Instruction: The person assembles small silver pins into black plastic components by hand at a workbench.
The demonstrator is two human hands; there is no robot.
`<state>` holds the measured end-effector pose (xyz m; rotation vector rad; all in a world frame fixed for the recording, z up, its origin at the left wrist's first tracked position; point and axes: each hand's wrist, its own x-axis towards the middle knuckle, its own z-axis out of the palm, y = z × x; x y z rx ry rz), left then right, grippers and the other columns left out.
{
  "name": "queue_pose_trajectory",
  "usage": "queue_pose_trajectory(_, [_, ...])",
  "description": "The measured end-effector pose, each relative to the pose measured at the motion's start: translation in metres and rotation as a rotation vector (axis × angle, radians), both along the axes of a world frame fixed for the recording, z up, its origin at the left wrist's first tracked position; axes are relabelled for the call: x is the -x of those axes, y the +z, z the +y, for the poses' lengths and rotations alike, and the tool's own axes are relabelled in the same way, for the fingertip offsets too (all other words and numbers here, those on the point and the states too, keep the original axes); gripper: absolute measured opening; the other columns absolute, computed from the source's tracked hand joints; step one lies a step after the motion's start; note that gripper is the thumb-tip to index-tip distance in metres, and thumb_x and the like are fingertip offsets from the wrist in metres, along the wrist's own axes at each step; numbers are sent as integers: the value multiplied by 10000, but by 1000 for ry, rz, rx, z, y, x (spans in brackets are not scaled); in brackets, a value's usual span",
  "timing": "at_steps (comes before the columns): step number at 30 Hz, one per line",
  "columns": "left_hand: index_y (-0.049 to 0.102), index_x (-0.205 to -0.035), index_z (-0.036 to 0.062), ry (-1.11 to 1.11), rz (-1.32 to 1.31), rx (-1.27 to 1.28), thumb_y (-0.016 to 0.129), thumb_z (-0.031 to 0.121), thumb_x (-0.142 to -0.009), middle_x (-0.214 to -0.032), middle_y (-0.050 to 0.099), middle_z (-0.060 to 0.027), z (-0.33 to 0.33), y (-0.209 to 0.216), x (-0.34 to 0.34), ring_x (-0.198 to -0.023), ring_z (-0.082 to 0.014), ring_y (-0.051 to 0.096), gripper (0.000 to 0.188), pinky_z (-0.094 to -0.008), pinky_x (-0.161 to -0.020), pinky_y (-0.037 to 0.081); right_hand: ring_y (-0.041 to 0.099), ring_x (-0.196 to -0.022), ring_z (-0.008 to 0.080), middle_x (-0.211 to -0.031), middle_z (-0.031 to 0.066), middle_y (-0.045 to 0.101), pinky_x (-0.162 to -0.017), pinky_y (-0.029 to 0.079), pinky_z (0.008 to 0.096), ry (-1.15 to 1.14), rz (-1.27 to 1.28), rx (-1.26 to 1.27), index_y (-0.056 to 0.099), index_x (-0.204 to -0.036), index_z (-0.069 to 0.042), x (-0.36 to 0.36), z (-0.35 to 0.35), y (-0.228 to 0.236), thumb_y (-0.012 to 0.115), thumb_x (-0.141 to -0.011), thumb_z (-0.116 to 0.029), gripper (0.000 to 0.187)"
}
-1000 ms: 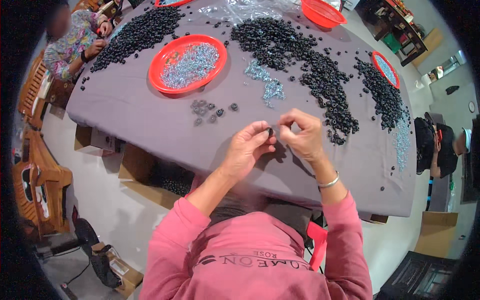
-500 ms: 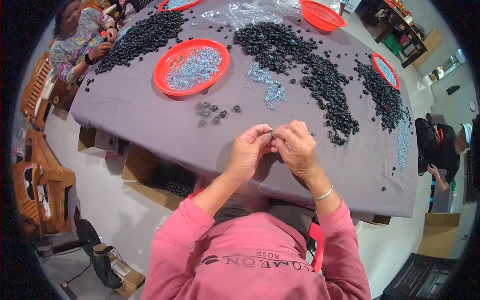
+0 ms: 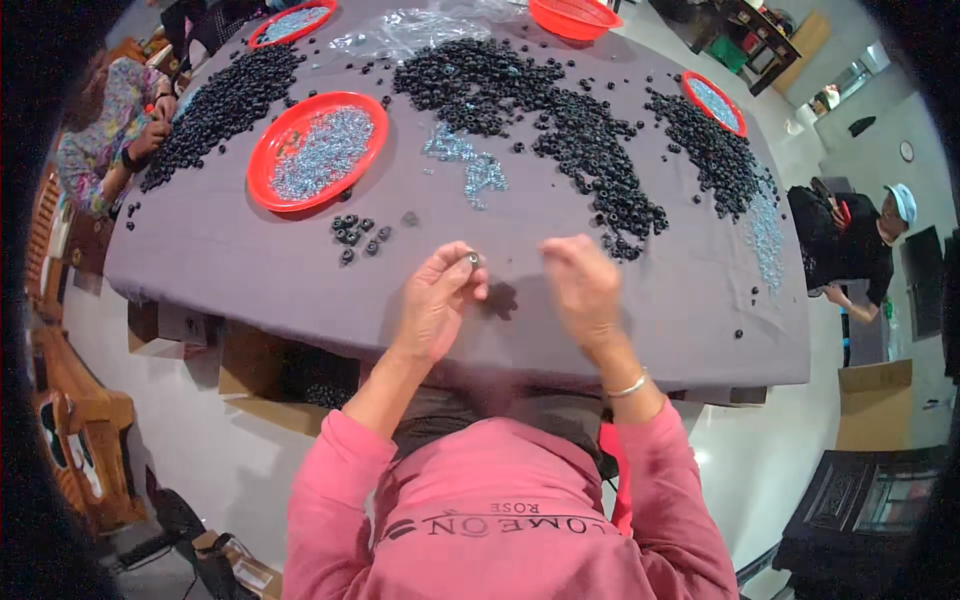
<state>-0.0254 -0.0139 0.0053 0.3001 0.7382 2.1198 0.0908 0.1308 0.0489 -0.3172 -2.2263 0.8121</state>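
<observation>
My left hand (image 3: 436, 298) is raised over the near part of the cloth, thumb and fingers pinching a small dark round piece (image 3: 473, 260) with a pale centre. To its right, my right hand (image 3: 582, 285) is apart from it, fingers curled but smeared by motion; whether they hold anything cannot be made out. Left of my hands lies a small group of black ring-like pieces (image 3: 360, 236). Beyond them stands a red plate (image 3: 262, 187) of small silvery-blue pieces (image 3: 335, 145). More silvery-blue pieces (image 3: 485, 178) lie loose on the cloth.
Large heaps of black pieces (image 3: 605, 165) spread across the grey tablecloth (image 3: 225, 255). A red basket (image 3: 575, 18) and clear plastic (image 3: 395, 40) are at the far side. At the left edge a person (image 3: 100, 140) works; another (image 3: 850, 235) is at right. Below the table sits a cardboard box (image 3: 245, 365).
My hands, together before, have parted: the right has drawn away to the right, while the left keeps a small piece in its fingertips. The whole view has shifted, so the table appears further left.
</observation>
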Motion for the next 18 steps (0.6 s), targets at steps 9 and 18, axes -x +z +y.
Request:
queue_pose_trajectory(9, [577,-1043,53,-99,-15,15,539,91,-901,-888,589,-28,6,0,-8,-786,-112,565,152,-254,-710,488,577,-649,245,-731,99,576,-587,447,312,-11,-243,-232,636,-871,-39,-14,66,-10,613,-771,-39,103])
queue_pose_trajectory(18, [577,-1013,52,-124,-4,-3,547,82,-896,-910,598,-38,7,1,-9,-804,-109,576,124,-246,-689,494,574,-629,270,-704,110,567,-576,445,351,33,-303,-366,626,-818,-29,-7,68,-22,624,-721,-42,98])
